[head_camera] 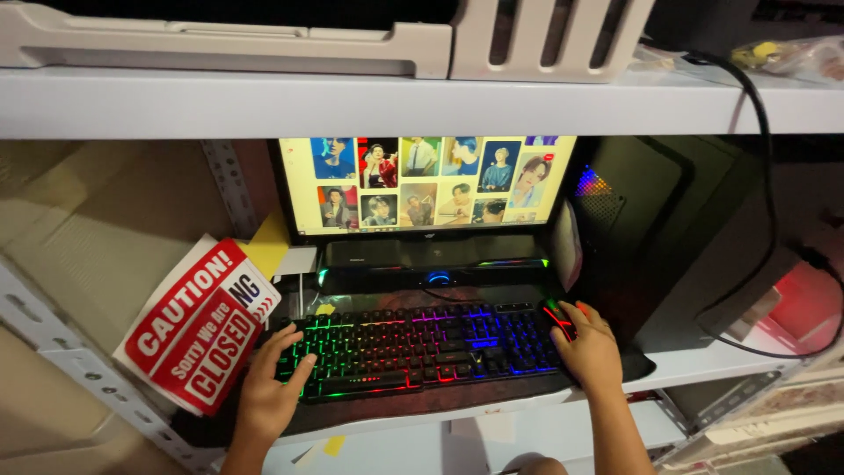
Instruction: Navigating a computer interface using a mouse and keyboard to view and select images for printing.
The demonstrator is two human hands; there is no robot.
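Head view: left hand (268, 387) is resting spread on the backlit keyboard (422, 350), right hand (587, 347) is cupping the mouse (557, 317); the keyboard's front edge is overhanging the shelf (703, 362), so a hard press could be tipping it.

The black, red-lit computer mouse (560, 318) is mostly covered by the right hand (587, 352). The lit monitor screen's (426, 180) top is hidden by the white metal shelf (352, 101).

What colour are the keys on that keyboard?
The keyboard has black keys backlit in rainbow bands: green, red, purple and blue. The head view shows it.
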